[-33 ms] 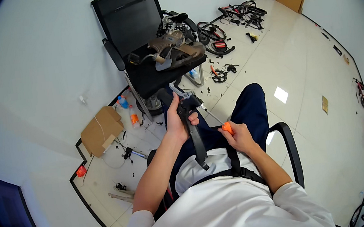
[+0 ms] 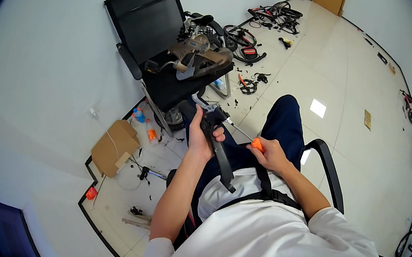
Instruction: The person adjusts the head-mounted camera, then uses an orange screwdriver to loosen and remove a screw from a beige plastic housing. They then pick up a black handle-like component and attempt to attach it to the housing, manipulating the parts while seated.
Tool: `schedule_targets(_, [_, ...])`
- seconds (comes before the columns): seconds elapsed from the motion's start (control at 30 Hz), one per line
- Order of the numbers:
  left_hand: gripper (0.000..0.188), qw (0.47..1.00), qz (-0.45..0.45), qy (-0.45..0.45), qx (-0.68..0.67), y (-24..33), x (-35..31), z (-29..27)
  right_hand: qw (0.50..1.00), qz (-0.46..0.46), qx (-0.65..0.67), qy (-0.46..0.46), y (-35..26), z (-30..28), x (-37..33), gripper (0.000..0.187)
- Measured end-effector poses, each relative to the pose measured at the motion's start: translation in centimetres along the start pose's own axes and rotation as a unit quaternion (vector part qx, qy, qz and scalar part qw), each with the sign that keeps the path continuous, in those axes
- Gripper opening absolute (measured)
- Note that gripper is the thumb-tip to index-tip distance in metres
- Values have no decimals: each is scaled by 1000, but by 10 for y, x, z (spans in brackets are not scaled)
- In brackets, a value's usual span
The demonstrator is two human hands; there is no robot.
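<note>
My left hand (image 2: 199, 138) is wrapped round a long black bicycle part (image 2: 223, 162) that slants over my lap, its lower end close to my shirt. A silver-grey brake lever (image 2: 200, 100) sits at the upper end of this part. My right hand (image 2: 272, 155) is closed on the orange handle of a screwdriver (image 2: 256, 144). The thin metal shaft points up and left to the part's right side, near a small bright fitting (image 2: 229, 121). Whether the tip sits in a screw cannot be made out.
A black office chair (image 2: 146, 27) ahead bears brown and black bike parts (image 2: 202, 61). Bicycle pieces (image 2: 275, 18) lie on the tiled floor farther off. At left are a cardboard box (image 2: 115, 148), bottles (image 2: 151, 131) and cables. A chair armrest (image 2: 329, 174) stands at my right.
</note>
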State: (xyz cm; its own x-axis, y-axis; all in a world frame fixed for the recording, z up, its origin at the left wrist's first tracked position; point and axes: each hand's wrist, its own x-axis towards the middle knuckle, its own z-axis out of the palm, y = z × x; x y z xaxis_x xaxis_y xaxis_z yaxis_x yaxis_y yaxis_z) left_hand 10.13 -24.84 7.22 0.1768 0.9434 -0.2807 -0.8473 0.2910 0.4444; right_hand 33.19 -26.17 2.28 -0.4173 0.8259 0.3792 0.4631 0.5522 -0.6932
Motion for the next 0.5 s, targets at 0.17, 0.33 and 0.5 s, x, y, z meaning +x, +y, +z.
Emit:
schedule_targets(0.17, [54, 997, -53, -38, -32, -1, 11, -8, 996, -77, -49, 9, 16, -13, 13, 23])
schedule_targets(0.33, [37, 994, -65, -40, -77, -12, 16, -17, 984, -121, -128, -8, 25, -29, 21, 24])
schedule_targets(0.5, [31, 989, -79, -63, -110, -16, 27, -20, 973, -167, -157, -25, 42, -43, 41, 24])
